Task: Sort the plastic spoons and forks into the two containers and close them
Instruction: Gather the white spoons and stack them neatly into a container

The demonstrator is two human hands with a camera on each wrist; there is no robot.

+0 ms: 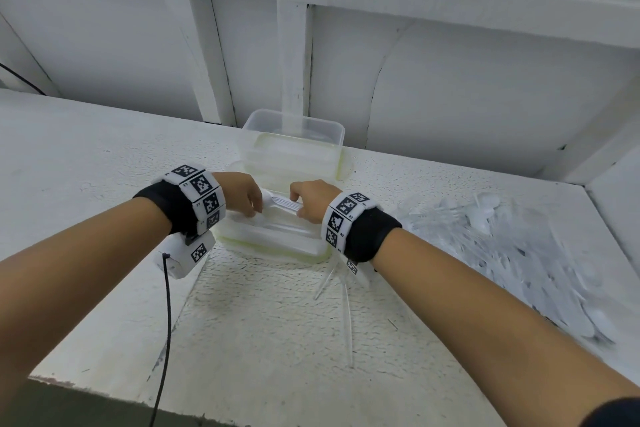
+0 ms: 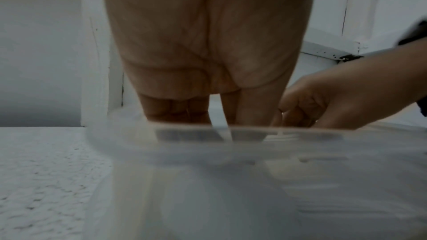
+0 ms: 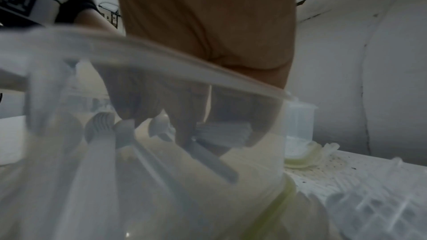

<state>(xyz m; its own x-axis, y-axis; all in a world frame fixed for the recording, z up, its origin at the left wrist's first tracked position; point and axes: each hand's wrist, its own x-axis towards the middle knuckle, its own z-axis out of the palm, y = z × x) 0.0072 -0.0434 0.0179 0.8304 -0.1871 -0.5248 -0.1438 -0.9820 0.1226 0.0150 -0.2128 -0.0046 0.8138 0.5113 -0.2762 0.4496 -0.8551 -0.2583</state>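
Observation:
A clear near container [image 1: 277,252] with a lime-edged rim sits on the white table, with white plastic spoons [image 3: 99,122] lying inside. Both hands reach into it and hold one stack of white spoons [image 1: 282,203] between them. My left hand [image 1: 242,196] curls round the bowl end; my right hand [image 1: 313,199] pinches the handle end [image 3: 221,133]. In the left wrist view my left hand [image 2: 208,43] dips behind the container's rim [image 2: 231,130], hiding the fingertips. A second clear container [image 1: 294,128] stands open just behind, on a lime-edged base.
A large pile of white plastic cutlery [image 1: 502,253] covers the table's right side. A few loose pieces [image 1: 346,305] lie under my right wrist. A black cable [image 1: 168,305] hangs from my left wrist. White wall panels close off the back and right.

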